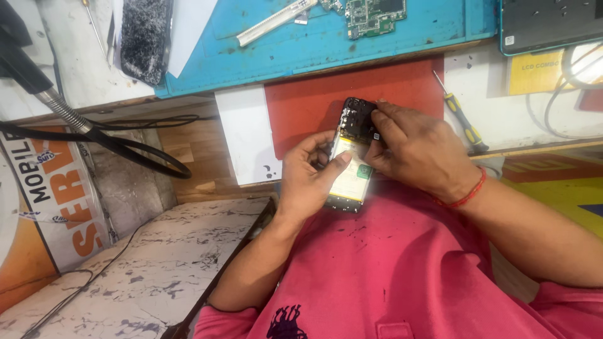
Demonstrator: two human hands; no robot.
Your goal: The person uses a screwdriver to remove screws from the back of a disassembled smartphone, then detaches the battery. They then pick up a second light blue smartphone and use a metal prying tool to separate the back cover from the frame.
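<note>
Opened phone point(352, 164) held close over the lap, back cover off, so its insides face up; left hand point(309, 179) curls round its lower half, thumb across the yellow battery, prob. to steady it; right hand point(411, 149) pinches at the dark top end, fingertips closed on it; beyond, red mat point(314, 103) on tabletop point(242, 135); screwdriver point(461, 119) lies w/in reach at right; circuit board point(374, 16) farthest on blue mat point(282, 50).

an opened phone point(352, 164) (its back cover removed) is held tilted, above the lap and in front of a red mat. a pale yellowish battery with a green label is exposed in the middle; dark circuitry is seen at the top end, and a dark frame edge at the bottom.
</note>
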